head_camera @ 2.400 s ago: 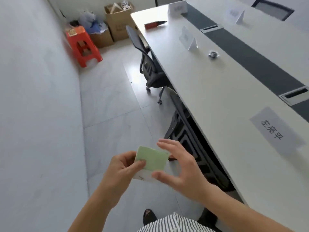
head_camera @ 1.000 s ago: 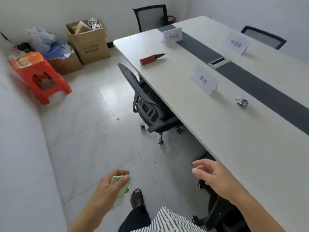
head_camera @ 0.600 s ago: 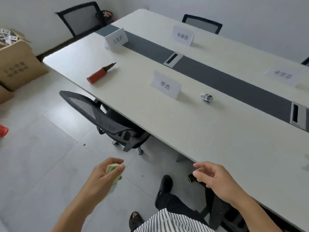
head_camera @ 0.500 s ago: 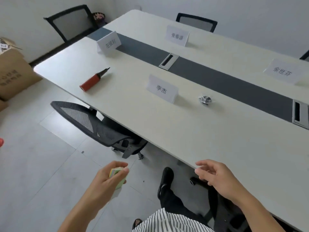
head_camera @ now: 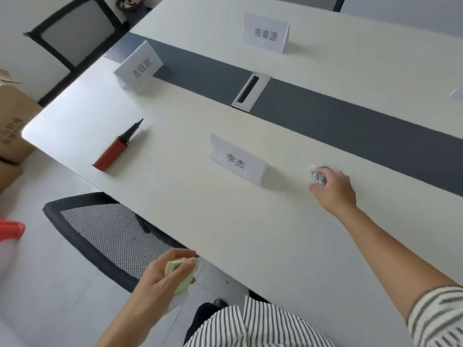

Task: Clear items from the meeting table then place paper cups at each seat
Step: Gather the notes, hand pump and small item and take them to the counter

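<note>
Two boxes (head_camera: 11, 126) are stacked at the far left edge, cut off by the frame, and I cannot see what is in them.

On my feed the left hand (head_camera: 164, 280) is low, just off the near edge of the table (head_camera: 225, 221), above the mesh back of a chair (head_camera: 107, 236). Its fingers and thumb are curled round a pad (head_camera: 176, 269) of pastel sticky notes, gripping it by the sides.

The right hand (head_camera: 334, 191) is stretched out over the tabletop, arm nearly straight. Its fingertips are bent in and pinch a small shiny object (head_camera: 317, 177) – blurred, so I cannot tell what it is, nor whether it has left the surface. It lies just right of the nearest card (head_camera: 238, 164), short of the dark strip (head_camera: 363, 131) that runs along the middle of the table.

Further left on the table lies a red pump (head_camera: 112, 152), on its side – black nozzle pointing away from me, well apart from both hands.
</note>
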A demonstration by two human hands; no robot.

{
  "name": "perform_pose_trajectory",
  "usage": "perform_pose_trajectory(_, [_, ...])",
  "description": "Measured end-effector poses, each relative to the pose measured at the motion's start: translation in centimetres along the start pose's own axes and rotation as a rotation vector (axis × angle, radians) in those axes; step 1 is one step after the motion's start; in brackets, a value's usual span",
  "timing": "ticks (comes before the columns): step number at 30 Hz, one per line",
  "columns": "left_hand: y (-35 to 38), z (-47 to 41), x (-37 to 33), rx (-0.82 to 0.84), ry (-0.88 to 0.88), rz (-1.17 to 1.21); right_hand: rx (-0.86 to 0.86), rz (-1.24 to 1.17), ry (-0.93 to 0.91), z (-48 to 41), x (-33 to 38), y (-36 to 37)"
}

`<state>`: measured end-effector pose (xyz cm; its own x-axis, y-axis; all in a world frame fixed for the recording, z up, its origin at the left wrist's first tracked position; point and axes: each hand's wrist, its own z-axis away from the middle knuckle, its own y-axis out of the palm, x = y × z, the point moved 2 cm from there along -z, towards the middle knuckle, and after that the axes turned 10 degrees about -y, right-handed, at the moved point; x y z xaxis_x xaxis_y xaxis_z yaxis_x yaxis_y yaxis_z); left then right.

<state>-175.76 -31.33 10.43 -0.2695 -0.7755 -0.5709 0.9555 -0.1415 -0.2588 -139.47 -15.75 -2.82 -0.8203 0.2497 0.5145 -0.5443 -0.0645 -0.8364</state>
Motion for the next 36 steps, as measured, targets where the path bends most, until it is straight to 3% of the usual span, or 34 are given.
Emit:
perform_pose_trajectory(2, [0.7, -0.8, -0.8, 0.009, -0.035, -0.009, -0.041, 0.07, -0.01, -3.5, -0.9, 0.5])
perform_pose_trajectory(5, [1.1, -2.0, -1.6, -0.002, -0.074, -0.019, 0.035, 0.158, 0.039, -6.0, -3.1, 2.5])
perform_pose_trajectory(13, [1.6, -3.1, -1.8, 0.006, -0.149, 0.077, -0.047, 0.231, -0.044, -5.3, -4.7, 4.8])
perform_pose_trajectory(17, [1.2, -2.8, -1.8, 0.014, -0.112, 0.141, -0.013, -0.044, -0.002, -2.9, -1.6, 2.9])
perform_pose_trajectory(21, [-0.4, -1.8, -1.1, -0.018, -0.068, 0.284, 0.049, -0.447, -0.107, 3.3, 7.5, 1.0])
perform_pose_trajectory(29, [-6.4, 3.3, 4.8, -0.147, -0.022, 0.725, 0.715, -0.974, -0.318, 18.5, 25.9, 5.0])
perform_pose_trajectory(31, [-8.5, 5.3, 7.0, -0.194, 0.004, 0.859, 0.79, -0.968, -0.465, 22.4, 29.3, 6.5])
perform_pose_trajectory(34, [-11.8, 8.8, 11.1, -0.182, 0.081, 1.0, 0.711, -0.753, -0.872, 28.4, 33.3, 9.0])
perform_pose_trajectory(36, [-14.1, 11.3, 13.9, -0.164, 0.124, 1.049, 0.655, -0.728, -1.038, 32.3, 35.6, 10.8])
